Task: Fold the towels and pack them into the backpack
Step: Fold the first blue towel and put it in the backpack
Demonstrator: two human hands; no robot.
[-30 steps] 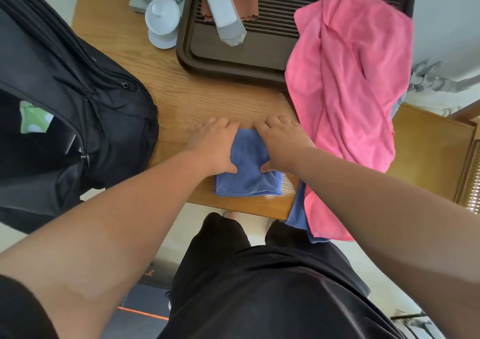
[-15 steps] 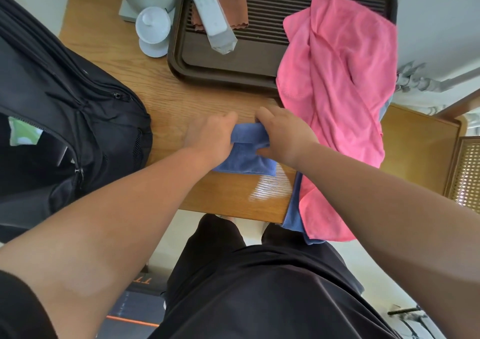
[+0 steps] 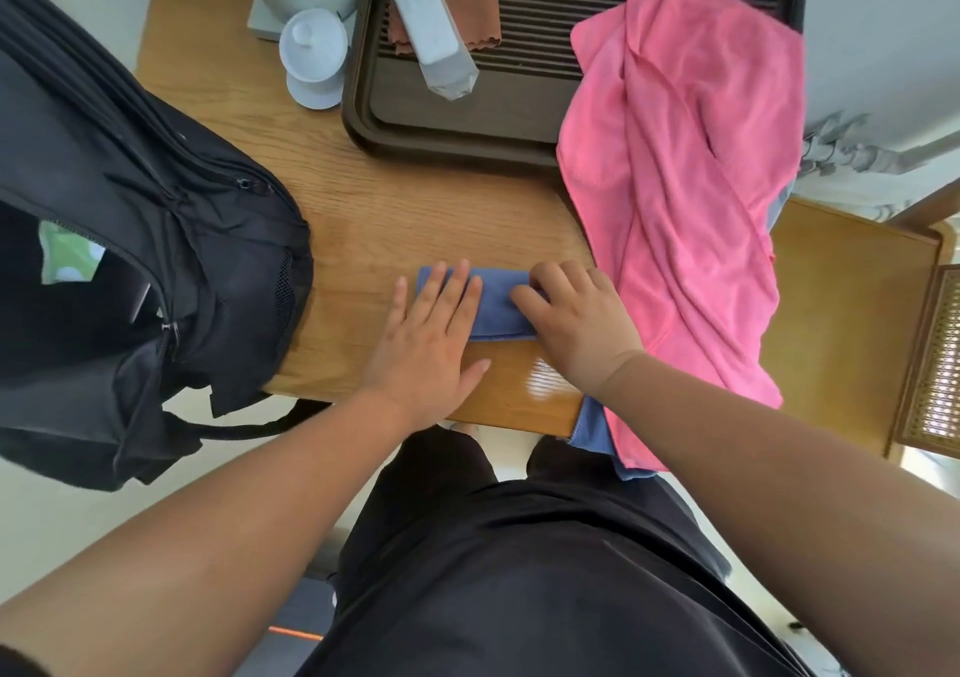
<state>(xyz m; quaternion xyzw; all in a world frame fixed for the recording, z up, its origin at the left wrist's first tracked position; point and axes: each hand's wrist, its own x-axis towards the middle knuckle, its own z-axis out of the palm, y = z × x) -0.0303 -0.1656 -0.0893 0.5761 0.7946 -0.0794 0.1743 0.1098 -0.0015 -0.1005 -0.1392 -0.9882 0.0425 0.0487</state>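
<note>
The small blue towel [image 3: 498, 307], lifted mid-fold half a second ago, now lies as a narrow flat strip near the front edge of the table [image 3: 389, 219], probably ready for packing. The left hand [image 3: 431, 344] presses it with straight fingers. The right hand [image 3: 582, 323] bends over its right end; pinching or pressing, I cannot tell. Bare wood runs left to the open backpack [image 3: 156, 209], and the pink towel [image 3: 685, 183] crowds the right.

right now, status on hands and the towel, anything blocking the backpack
Left hand flat on folded blue towel, right hand on its right end. Towel on table, not packed. Backpack open to the left, nothing between. Pink towel unfolded.
</note>
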